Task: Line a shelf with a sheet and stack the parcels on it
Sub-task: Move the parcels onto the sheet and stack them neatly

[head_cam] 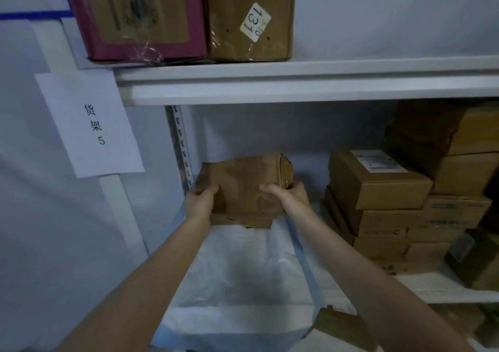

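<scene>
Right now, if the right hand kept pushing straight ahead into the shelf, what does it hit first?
The right hand already grips the crumpled brown paper parcel, so that moves with it. Beyond lies only the pale back wall of the shelf bay; the way looks free until then, though depth is hard to judge.

Brown paper-wrapped parcel (243, 187), crumpled and a bit blurry, tipped up at the back left of the lower shelf (442, 287), right by the slotted upright. Under it a white sheet (243, 276) with a blue edge, wrinkled, spread over the shelf's left part. Stacked cardboard parcels (378, 189) piled on the right, beside the sheet.
</scene>
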{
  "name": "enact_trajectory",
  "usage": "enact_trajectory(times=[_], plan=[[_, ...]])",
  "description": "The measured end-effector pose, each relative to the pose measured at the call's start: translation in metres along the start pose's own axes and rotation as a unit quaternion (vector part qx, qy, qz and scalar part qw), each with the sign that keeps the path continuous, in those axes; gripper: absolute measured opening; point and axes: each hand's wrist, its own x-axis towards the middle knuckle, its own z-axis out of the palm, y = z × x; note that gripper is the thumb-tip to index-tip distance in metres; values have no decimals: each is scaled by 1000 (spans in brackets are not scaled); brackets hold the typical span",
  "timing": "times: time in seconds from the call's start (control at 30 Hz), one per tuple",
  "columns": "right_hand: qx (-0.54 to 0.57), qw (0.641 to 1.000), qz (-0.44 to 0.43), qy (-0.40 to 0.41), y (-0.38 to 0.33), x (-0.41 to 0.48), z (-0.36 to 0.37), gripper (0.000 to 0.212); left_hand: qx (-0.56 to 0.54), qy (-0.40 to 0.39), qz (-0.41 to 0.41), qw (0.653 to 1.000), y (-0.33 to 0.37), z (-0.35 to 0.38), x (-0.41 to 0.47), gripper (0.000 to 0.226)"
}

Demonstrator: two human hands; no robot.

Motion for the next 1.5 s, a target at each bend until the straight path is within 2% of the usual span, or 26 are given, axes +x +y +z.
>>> enact_trajectory(times=[0.03, 0.07, 0.1, 0.17, 0.2, 0.23, 0.27, 0.3, 0.33, 0.43, 0.47, 0.5, 0.6, 0.67, 0.73, 0.8, 0.83, 0.9, 0.97, 1.03, 1.13, 1.2, 1.27, 1.37, 1.43, 1.5], plan=[[-21, 1000, 1, 17, 8, 1, 5, 74, 56, 38, 45, 997, -4, -1, 1, 28], [-74, 997, -12, 33, 16, -1, 13, 80, 74, 45, 65, 994, -8, -3, 0, 16], [-144, 988, -38, 49, 22, -5, 21, 84, 63, 20, 67, 996, -9, -2, -2, 19], [-293, 947, -109, 75, 34, -15, 38, 94, 19, -57, 15, 998, -9, 0, -5, 57], [-335, 929, -142, 63, 39, -19, 46, 100, 2, -88, -15, 996, -9, -1, -5, 69], [-356, 917, -174, 34, 42, -22, 52, 102, -8, -110, -30, 993, -9, -2, -5, 64], [-368, 909, -196, -8, 46, -23, 56, 101, -13, -117, -34, 992, -10, -5, -3, 50], [-365, 906, -207, -54, 48, -23, 60, 95, -10, -99, -30, 995, -11, -8, -2, 43], [-350, 909, -203, -99, 50, -21, 61, 84, 0, -82, -22, 996, -13, -12, 1, 50], [-263, 930, -186, -178, 56, -14, 59, 55, 46, -29, -9, 998, -22, -24, 9, 121], [-236, 935, -190, -184, 58, -12, 58, 51, 47, -24, -4, 999, -24, -27, 9, 124], [-203, 942, -190, -185, 62, -9, 57, 49, 42, -21, 0, 999, -26, -30, 9, 114], [-112, 958, -186, -187, 74, 4, 54, 38, 27, -26, -11, 999, -28, -40, 13, 60], [-93, 971, -166, -144, 86, 10, 57, 27, 19, -30, -30, 999, -35, -48, 17, 38], [-88, 987, -93, -97, 96, 16, 56, 49, -6, -34, -51, 998, -39, -55, 22, 32], [-60, 988, 25, -142, 105, 24, 50, 78, -31, -33, -56, 997, -42, -58, 26, 37], [-33, 979, 83, -182, 109, 27, 47, 83, -38, -36, -54, 997, -43, -59, 29, 39], [61, 955, 169, -236, 119, 35, 40, 80, -34, -51, -34, 998, -45, -57, 34, 26], [159, 937, 198, -242, 126, 41, 35, 73, -6, -62, -5, 998, -48, -52, 36, 21], [204, 931, 193, -234, 132, 46, 32, 63, 37, -71, 9, 997, -50, -52, 38, 22], [200, 944, 155, -213, 133, 56, 25, 53, 64, -116, -6, 991, -42, -56, 43, 45], [171, 960, 114, -190, 130, 63, 21, 56, 100, -133, 15, 986, -36, -55, 46, 49], [95, 983, 64, -144, 125, 69, 22, 59, 140, -133, 57, 980, -34, -50, 48, 49], [2, 995, -8, -104, 128, 72, 32, 60, 233, -139, 70, 960, -38, -41, 57, 92], [-23, 996, -34, -80, 131, 70, 39, 60, 294, -124, 69, 945, -38, -39, 69, 106], [-36, 996, -57, -62, 132, 68, 43, 56, 310, -139, 62, 939, -33, -41, 79, 116]])
